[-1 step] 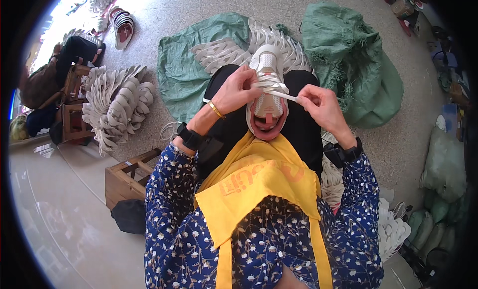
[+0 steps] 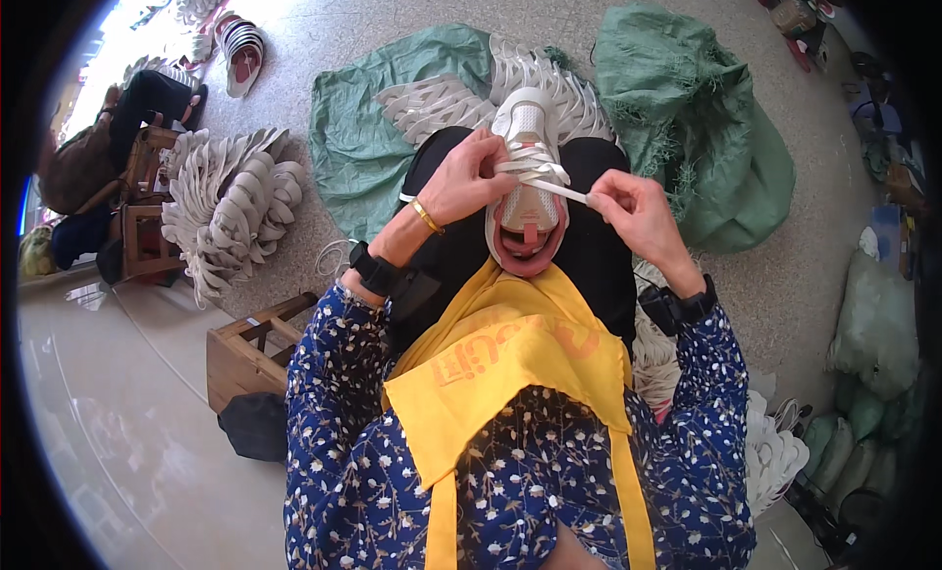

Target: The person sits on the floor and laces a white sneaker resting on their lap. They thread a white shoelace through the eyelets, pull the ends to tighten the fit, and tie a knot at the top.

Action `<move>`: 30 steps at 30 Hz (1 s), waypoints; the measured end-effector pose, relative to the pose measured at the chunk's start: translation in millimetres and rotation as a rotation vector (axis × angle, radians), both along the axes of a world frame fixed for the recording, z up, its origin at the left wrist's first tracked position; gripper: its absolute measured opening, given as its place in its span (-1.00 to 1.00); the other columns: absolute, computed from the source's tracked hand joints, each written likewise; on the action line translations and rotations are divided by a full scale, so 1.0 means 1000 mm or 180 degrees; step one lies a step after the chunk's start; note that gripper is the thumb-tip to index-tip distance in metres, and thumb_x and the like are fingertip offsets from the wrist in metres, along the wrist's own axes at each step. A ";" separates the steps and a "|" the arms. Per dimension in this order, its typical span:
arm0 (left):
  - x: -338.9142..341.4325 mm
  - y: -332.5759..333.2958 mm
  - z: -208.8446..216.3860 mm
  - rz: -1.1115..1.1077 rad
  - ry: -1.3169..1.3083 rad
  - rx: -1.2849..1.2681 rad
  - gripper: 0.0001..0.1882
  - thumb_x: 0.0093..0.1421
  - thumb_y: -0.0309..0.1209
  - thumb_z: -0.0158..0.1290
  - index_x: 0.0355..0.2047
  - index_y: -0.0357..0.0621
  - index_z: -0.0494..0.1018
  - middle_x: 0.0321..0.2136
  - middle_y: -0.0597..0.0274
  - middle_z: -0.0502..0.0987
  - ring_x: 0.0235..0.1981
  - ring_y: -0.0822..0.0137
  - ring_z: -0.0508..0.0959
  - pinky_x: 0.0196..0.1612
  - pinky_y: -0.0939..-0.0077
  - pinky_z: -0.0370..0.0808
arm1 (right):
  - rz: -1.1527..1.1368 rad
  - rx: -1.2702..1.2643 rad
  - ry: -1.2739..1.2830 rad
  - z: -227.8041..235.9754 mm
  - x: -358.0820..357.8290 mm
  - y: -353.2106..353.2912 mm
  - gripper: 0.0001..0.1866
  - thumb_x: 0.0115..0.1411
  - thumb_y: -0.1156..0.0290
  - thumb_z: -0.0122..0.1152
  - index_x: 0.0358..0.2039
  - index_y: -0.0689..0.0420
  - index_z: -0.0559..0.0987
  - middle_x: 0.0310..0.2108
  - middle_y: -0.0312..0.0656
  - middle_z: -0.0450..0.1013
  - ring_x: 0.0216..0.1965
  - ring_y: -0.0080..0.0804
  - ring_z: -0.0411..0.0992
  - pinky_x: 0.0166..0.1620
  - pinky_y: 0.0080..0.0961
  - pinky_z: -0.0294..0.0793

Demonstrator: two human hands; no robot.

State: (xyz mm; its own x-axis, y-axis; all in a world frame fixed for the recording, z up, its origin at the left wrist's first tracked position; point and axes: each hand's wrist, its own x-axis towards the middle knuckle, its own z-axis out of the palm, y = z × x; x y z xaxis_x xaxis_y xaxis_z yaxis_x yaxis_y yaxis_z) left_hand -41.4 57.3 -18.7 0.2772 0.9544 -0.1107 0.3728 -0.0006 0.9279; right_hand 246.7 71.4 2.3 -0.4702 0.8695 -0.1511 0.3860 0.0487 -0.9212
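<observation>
A white sneaker (image 2: 528, 215) with a pink lining rests between my knees, its toe pointing away from me and its opening facing me. White laces criss-cross its front. The fingers of my left hand (image 2: 465, 178) are pinched at the sneaker's left side, on the flat white shoelace (image 2: 555, 188). That lace runs taut across the tongue to my right hand (image 2: 636, 215), whose thumb and fingers close on it just right of the sneaker. The exact grip of the left fingertips is partly hidden.
Beyond my knees, pale shoe uppers (image 2: 437, 107) lie on a green woven sheet (image 2: 358, 129). A bunched green sack (image 2: 726, 168) stands at the right. More uppers (image 2: 235, 197) are heaped at the left, near a wooden stool (image 2: 240, 364). A yellow apron (image 2: 510, 374) covers my lap.
My right hand has shifted very slightly to the right and toward me, still pinching the lace. My left hand and the sneaker look unchanged.
</observation>
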 end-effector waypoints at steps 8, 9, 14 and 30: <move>0.008 -0.005 -0.011 0.0221 0.0086 0.0693 -0.77 0.09 -0.44 0.21 -0.33 -0.21 0.38 -0.38 0.32 0.37 -0.41 0.51 0.40 -0.31 0.55 0.43 | -0.0161 -0.0570 0.0015 0.009 0.051 -0.015 -0.86 0.30 0.49 0.24 -0.44 0.18 0.56 -0.56 -0.53 0.36 -0.53 -0.84 0.28 -0.47 -0.77 0.22; 0.008 -0.006 -0.011 0.0242 0.0077 0.0714 -0.78 0.08 -0.44 0.21 -0.33 -0.21 0.38 -0.40 0.33 0.39 -0.42 0.51 0.40 -0.33 0.55 0.44 | -0.0150 -0.0593 0.0011 0.010 0.050 -0.019 -0.86 0.29 0.49 0.24 -0.43 0.18 0.56 -0.56 -0.53 0.36 -0.53 -0.84 0.29 -0.47 -0.78 0.23; 0.011 -0.014 -0.008 0.0493 0.0042 0.0584 -0.78 0.07 -0.44 0.21 -0.35 -0.22 0.39 -0.51 0.36 0.42 -0.51 0.53 0.41 -0.40 0.55 0.43 | -0.0332 -0.0683 -0.0308 0.013 0.040 -0.022 -0.86 0.29 0.49 0.23 -0.43 0.20 0.56 -0.59 -0.47 0.39 -0.56 -0.83 0.31 -0.51 -0.77 0.27; 0.015 -0.025 0.001 0.0764 -0.0090 0.0300 -0.82 0.08 -0.44 0.21 -0.43 -0.28 0.46 -0.59 0.25 0.52 -0.55 0.50 0.51 -0.45 0.53 0.44 | 0.0215 0.1997 -0.0236 0.035 -0.056 -0.012 -0.85 0.18 0.59 0.25 -0.21 0.24 0.59 -0.30 -0.10 0.55 -0.41 -0.21 0.54 -0.37 -0.35 0.51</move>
